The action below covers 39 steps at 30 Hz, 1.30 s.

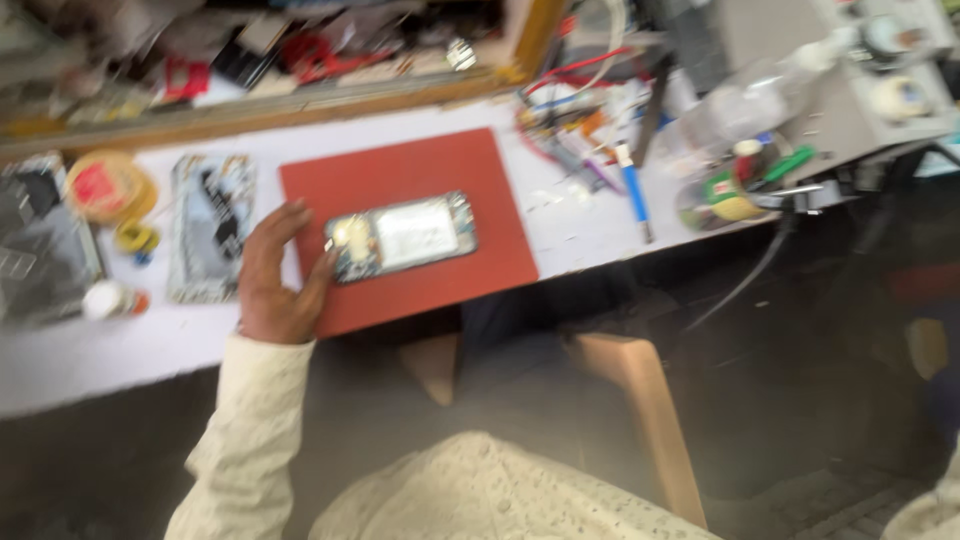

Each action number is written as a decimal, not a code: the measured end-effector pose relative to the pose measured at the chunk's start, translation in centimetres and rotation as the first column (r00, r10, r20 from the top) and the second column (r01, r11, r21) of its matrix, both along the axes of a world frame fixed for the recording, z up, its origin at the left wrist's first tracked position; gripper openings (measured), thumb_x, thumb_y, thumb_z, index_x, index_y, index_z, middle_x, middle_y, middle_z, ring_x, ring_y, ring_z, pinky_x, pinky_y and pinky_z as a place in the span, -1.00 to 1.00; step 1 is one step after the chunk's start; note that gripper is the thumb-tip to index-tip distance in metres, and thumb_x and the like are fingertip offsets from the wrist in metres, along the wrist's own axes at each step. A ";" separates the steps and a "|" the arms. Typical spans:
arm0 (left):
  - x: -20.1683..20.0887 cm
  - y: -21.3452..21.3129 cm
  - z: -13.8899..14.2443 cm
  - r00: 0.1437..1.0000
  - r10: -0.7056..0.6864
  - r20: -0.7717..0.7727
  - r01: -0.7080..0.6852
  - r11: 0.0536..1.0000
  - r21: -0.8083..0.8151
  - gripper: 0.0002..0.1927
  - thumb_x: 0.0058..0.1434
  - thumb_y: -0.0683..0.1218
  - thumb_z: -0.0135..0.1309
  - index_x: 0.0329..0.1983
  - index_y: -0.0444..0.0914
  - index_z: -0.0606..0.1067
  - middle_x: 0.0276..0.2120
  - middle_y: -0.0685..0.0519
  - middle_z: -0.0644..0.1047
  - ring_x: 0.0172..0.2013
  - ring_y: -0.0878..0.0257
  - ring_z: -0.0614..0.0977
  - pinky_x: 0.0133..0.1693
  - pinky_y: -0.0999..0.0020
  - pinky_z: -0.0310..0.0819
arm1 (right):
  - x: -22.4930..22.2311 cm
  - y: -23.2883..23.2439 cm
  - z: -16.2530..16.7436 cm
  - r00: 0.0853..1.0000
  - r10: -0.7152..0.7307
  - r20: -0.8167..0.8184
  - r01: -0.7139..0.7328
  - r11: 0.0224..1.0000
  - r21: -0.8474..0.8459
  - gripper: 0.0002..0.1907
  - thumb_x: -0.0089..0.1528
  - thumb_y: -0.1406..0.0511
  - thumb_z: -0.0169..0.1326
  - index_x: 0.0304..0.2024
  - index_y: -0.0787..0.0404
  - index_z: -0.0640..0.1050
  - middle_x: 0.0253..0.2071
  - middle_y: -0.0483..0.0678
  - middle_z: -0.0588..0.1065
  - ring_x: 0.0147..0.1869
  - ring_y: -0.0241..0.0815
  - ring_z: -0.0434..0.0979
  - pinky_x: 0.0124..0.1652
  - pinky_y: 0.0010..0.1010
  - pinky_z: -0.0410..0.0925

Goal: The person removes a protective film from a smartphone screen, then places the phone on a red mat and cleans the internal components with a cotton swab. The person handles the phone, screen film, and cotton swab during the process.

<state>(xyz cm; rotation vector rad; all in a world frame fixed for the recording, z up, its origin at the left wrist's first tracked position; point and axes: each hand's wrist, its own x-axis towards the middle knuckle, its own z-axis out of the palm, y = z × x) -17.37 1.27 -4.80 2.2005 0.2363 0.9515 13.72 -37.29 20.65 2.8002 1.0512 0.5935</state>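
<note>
- Your left hand (275, 275) rests at the left edge of the red mat (410, 225), fingers loosely spread, with the fingertips touching the left end of the opened phone (400, 237). It steadies the phone rather than pinching it.
- Your right hand is out of view, so you cannot tell from here what it does.
- The phone lies flat near the middle of the mat, long side running left to right, its back off and its insides showing: a pale rectangular block in the middle and small parts at both ends.
- Judge it light and stiff, but fragile where it is open. The boards and thin cables inside would not take pressure or a scrape.
- Take it by the long outer edges of the frame, thumb on one side and fingers on the other, and keep fingertips off the exposed parts.
- The mat looks soft and grippy, so the phone should not slide much under a light press.
- A second opened phone (210, 235) lies on the white tabletop (560, 225) just left of the mat, beside your hand; a yellow tape roll (105, 187) sits further left.
- To the right of the mat lie a blue-handled tool (634, 190), loose wires and a clear bottle (745, 110), well apart from the phone.
- The view is blurred, so small screws or parts cannot be made out.
</note>
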 end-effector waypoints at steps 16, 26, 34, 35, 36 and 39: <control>-5.4 -9.0 1.1 0.921 -0.383 -0.064 0.116 0.427 -0.897 -0.72 0.31 -0.15 0.18 0.00 -0.42 0.53 -0.29 -0.03 0.66 -0.37 0.33 0.63 -0.30 0.44 0.56 | -22.5 15.4 -20.4 0.263 0.663 -0.701 -0.045 0.734 0.678 -0.82 0.14 0.37 0.28 -0.45 0.30 0.52 -0.54 -0.11 0.48 -0.50 -0.35 0.40 -0.47 -0.50 0.28; -4.6 -7.2 0.8 0.841 -0.532 -0.101 0.193 0.468 -0.862 -0.70 0.24 -0.13 0.24 -0.03 -0.35 0.51 -0.41 0.08 0.60 -0.42 0.45 0.58 -0.35 0.54 0.51 | -20.7 14.2 -22.9 0.018 0.628 -0.778 0.159 0.767 0.622 -0.77 0.25 0.32 0.24 -0.44 0.21 0.47 -0.55 -0.28 0.38 -0.51 -0.55 0.23 -0.52 -0.63 0.16; -3.8 -7.5 0.8 0.843 -0.509 -0.174 0.189 0.584 -0.790 -0.82 0.32 -0.09 0.16 -0.23 -0.34 0.57 -0.54 0.15 0.56 -0.55 0.50 0.47 -0.50 0.56 0.34 | -19.8 14.0 -23.9 -0.011 0.632 -0.775 0.202 0.761 0.617 -0.69 0.36 0.24 0.12 -0.46 0.22 0.43 -0.63 -0.29 0.30 -0.57 -0.53 0.16 -0.58 -0.62 0.07; -3.8 -7.4 0.7 0.844 -0.515 -0.151 0.216 0.583 -0.783 -0.83 0.33 -0.10 0.14 -0.23 -0.33 0.57 -0.52 0.16 0.57 -0.53 0.51 0.47 -0.49 0.56 0.35 | -19.7 13.9 -24.0 -0.024 0.634 -0.773 0.208 0.760 0.616 -0.68 0.36 0.24 0.11 -0.46 0.22 0.43 -0.63 -0.28 0.31 -0.59 -0.53 0.18 -0.59 -0.62 0.09; -3.9 -7.4 0.6 0.855 -0.498 -0.141 0.216 0.592 -0.776 -0.84 0.34 -0.12 0.12 -0.25 -0.33 0.57 -0.53 0.16 0.57 -0.53 0.51 0.48 -0.48 0.56 0.35 | -19.7 13.8 -24.0 -0.023 0.622 -0.782 0.215 0.767 0.604 -0.70 0.36 0.24 0.10 -0.44 0.23 0.45 -0.63 -0.28 0.32 -0.58 -0.53 0.20 -0.58 -0.62 0.10; -3.9 -7.4 0.8 0.889 -0.434 -0.150 0.198 0.656 -0.728 -0.85 0.33 -0.15 0.08 -0.30 -0.33 0.58 -0.56 0.17 0.56 -0.55 0.50 0.46 -0.48 0.53 0.33 | -19.7 13.7 -24.0 0.049 0.607 -0.794 0.184 0.776 0.604 -0.76 0.35 0.26 0.09 -0.37 0.28 0.53 -0.58 -0.26 0.38 -0.55 -0.52 0.24 -0.54 -0.63 0.14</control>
